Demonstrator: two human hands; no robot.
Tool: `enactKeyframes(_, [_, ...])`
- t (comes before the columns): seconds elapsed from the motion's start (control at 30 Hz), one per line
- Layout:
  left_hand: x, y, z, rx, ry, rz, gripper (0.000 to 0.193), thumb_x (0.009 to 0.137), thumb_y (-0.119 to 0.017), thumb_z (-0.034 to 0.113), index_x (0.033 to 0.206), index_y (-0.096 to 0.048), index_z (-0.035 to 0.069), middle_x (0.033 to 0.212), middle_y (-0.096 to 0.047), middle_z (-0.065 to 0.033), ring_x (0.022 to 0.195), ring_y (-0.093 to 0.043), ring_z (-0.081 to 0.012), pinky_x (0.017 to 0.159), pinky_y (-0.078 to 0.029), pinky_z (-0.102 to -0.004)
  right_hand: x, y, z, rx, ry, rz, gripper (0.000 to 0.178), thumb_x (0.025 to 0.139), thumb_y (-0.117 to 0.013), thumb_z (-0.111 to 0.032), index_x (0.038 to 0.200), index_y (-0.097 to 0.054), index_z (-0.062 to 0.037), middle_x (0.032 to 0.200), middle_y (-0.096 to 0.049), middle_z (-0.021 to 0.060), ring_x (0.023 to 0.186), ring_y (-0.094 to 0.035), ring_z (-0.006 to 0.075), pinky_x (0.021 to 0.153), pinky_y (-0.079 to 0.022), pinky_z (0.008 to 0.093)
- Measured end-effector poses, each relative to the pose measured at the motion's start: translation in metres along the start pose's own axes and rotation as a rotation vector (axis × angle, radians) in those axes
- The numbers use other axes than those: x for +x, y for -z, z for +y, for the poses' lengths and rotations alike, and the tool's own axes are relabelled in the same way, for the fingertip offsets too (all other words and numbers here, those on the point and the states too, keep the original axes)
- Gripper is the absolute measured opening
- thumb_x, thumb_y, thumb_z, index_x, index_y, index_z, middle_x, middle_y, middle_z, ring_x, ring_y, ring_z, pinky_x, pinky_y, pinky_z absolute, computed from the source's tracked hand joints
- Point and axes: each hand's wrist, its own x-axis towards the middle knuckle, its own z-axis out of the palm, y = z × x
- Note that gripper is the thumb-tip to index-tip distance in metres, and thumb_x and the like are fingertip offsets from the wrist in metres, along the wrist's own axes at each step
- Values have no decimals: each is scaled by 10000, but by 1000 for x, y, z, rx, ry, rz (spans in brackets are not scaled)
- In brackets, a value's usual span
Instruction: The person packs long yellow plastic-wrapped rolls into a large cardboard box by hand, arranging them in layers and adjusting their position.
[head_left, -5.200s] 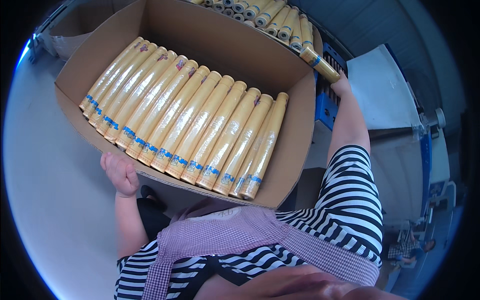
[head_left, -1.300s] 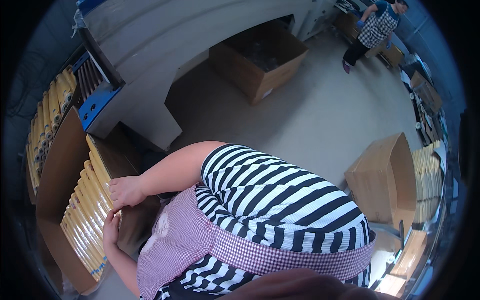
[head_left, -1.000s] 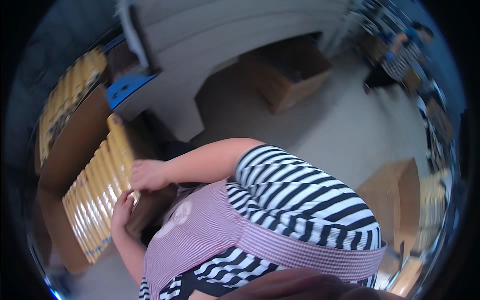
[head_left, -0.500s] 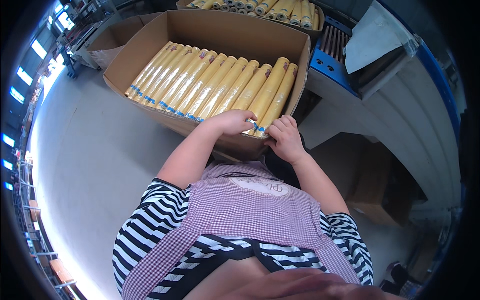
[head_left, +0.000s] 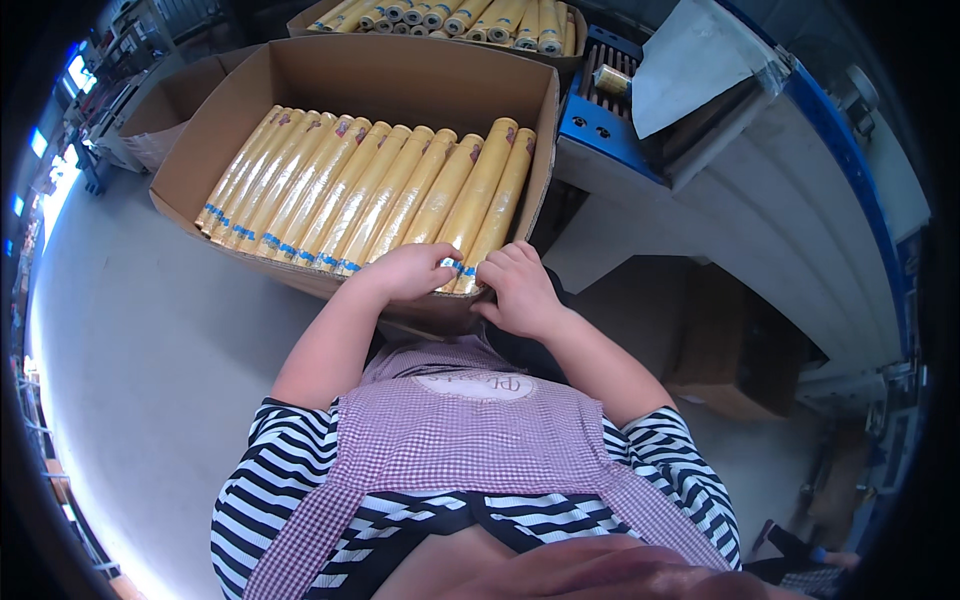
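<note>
A row of yellow rolls (head_left: 335, 200) in clear shiny wrap, with blue bands near their close ends, lies side by side in an open cardboard box (head_left: 400, 70). At the box's near edge, my left hand (head_left: 408, 270) curls its fingers and thumb around the near end of a roll second from the right. My right hand (head_left: 522, 290) is at the near right corner. Its bent fingers lie over the rim beside the rightmost roll (head_left: 505, 200), and its thumb is on the outer wall. The fingertips of both hands are partly hidden.
Behind stands a second box of stacked rolls (head_left: 440, 18). A brown carton (head_left: 165, 115) is at the far left. To the right, a blue-edged machine (head_left: 610, 140) has slatted bars with a short yellow roll (head_left: 612, 80) on them. Below it sits another carton (head_left: 740, 370).
The view has shifted, so the box and both hands appear further left and slightly lower. A yellow roll now shows on the machine's bars. My hands keep nearly the same place on the box.
</note>
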Motion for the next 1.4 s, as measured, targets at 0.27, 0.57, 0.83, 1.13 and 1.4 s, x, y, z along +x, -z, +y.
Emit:
enactKeyframes(0.27, [0, 13, 21, 84, 48, -91, 473, 958, -547, 336, 1374, -622, 125, 1203, -709, -228, 1132, -663, -406, 994, -517, -479, 173, 85, 208, 408, -361, 302, 579, 917, -679, -40, 1475, -525, -32, 1418, -630, 170, 1324, -596, 260, 1096, -476, 352])
enactKeyframes(0.57, [-2, 21, 14, 12, -135, -7, 426, 959, -566, 254, 1319, -623, 34, 916, -732, -257, 863, -711, -443, 883, -552, -533, 218, 141, 422, -593, -988, -238, 916, 806, -756, -104, 1607, -340, -252, 1517, -561, 123, 1433, -501, 315, 1175, -290, 664])
enactKeyframes(0.83, [2, 26, 7, -253, -144, 350, 630, 1015, -573, 354, 1519, -414, 12, 1398, -538, -279, 1350, -504, -396, 1175, -352, -484, 251, 125, 313, -519, -494, -40, 680, 738, -758, -8, 1373, -561, -155, 1283, -615, 181, 1222, -590, 422, 1039, -505, 492])
enactKeyframes(1.13, [-30, 76, -55, -290, -448, 1328, 720, 1108, -256, 567, 1467, -443, -28, 1591, -372, -226, 1418, -447, -317, 1210, -308, -433, 241, 17, 15, -216, 470, 320, 343, 843, -659, -103, 1173, -613, -180, 1054, -575, 133, 1138, -568, 375, 1062, -424, 574])
enactKeyframes(1.4, [-69, 53, -67, -435, -514, 1347, 578, 1090, -398, 461, 1406, -497, -13, 1561, -374, -223, 1403, -445, -306, 1189, -315, -454, 276, -14, 6, -190, 617, 79, 369, 847, -686, -85, 1193, -622, -198, 1099, -604, 84, 1180, -580, 320, 1065, -445, 467])
